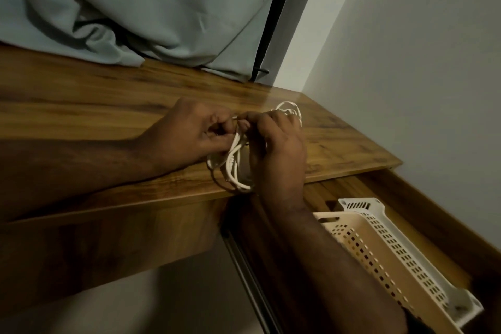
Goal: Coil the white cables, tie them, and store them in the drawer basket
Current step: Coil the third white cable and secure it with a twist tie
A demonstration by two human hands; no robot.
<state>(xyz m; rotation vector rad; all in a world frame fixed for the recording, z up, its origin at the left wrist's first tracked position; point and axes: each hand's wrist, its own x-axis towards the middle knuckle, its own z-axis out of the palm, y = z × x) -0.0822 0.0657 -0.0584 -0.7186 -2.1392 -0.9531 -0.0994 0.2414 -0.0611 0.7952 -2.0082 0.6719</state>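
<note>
Pinching the white cables (235, 160) mid-bundle on the table (95, 106), left hand (187, 134) and right hand (276, 149) both hold it; light, limp, springy loops, best held at the waist.

- Wooden table (81, 106) with dark grain, running to a wall at its right edge.
- Loops of white cable (234, 165) lying at the front edge, near the right corner, partly overhanging.
- Second loop of white cable (291, 110) just behind, toward the right edge.
- Pale grey-green curtain (141, 22) bunched along the back edge, its folds resting on the wood.
</note>
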